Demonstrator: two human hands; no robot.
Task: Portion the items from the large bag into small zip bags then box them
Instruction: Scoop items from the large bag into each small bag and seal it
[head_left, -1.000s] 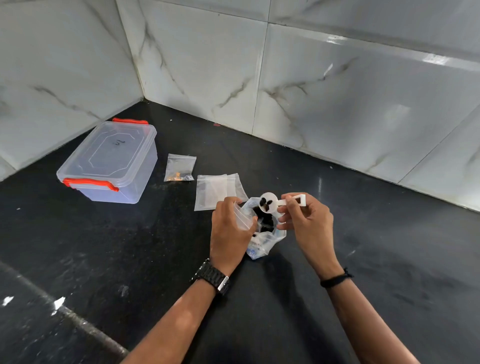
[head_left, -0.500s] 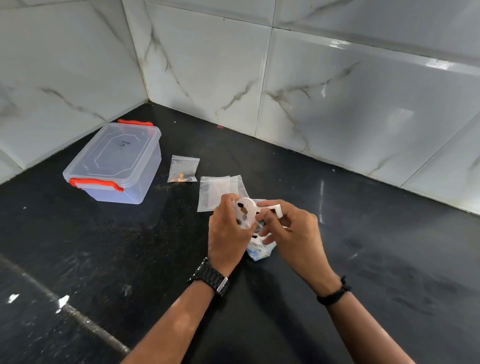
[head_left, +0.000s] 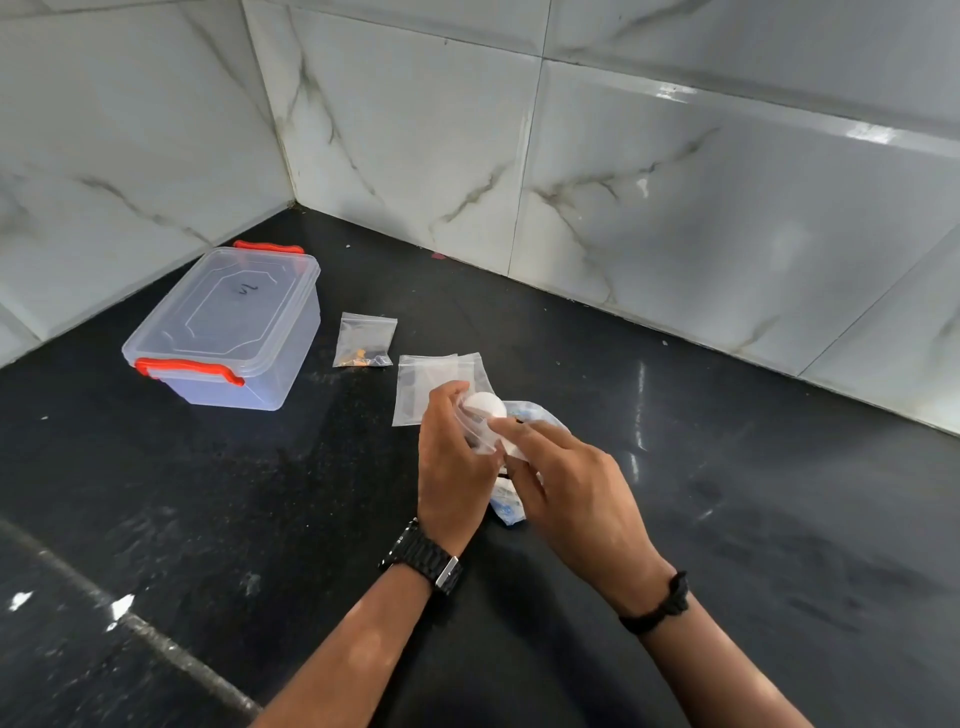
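Bare counter (head_left: 753, 519) lies open to the right of the hands and toward the near edge. To the left stands a lidded plastic box (head_left: 228, 327), with a filled zip bag (head_left: 365, 340) and flat empty zip bags (head_left: 431, 382) lying between it and the hands. Tiled walls (head_left: 675, 208) close the far side.

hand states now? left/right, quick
Left hand: closed on a small zip bag, holding it up.
Right hand: closed on the white scoop, tipped into that bag.
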